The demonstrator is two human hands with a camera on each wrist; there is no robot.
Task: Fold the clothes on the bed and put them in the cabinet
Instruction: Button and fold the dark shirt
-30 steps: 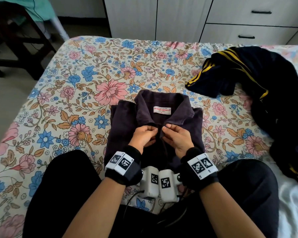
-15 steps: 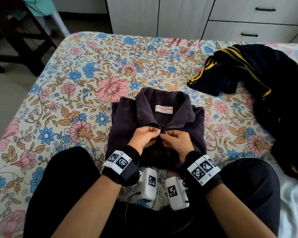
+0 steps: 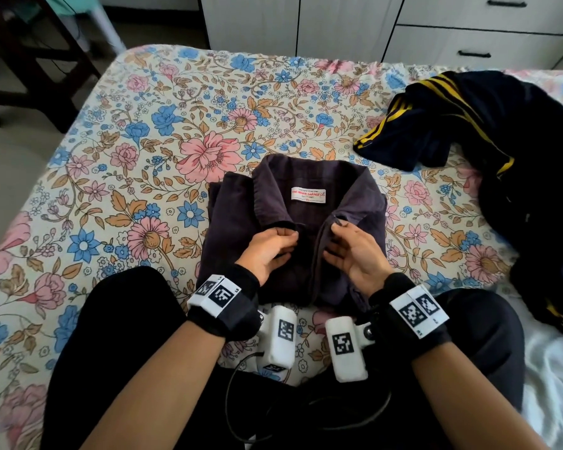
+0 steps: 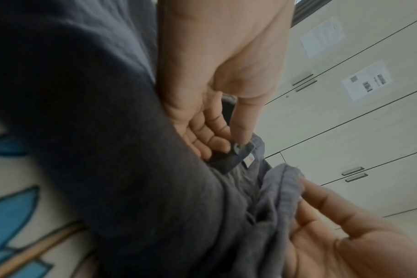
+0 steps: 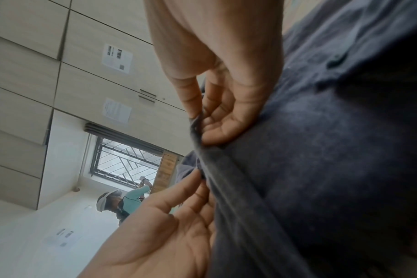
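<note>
A home bedroom: a bed (image 3: 143,131) under a flowered sheet lies beneath the fingers, pale cabinets and drawers (image 3: 452,24) stand beyond the fingertips, clothes (image 3: 507,131) lie heaped off to the fingers' right, and a barred window (image 5: 126,163) shows beyond them.

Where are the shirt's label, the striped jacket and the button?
label (image 3: 308,193), head view, middle of the white tag.
striped jacket (image 3: 488,125), head view, dark back panel.
button (image 4: 236,147), left wrist view, its face.
</note>
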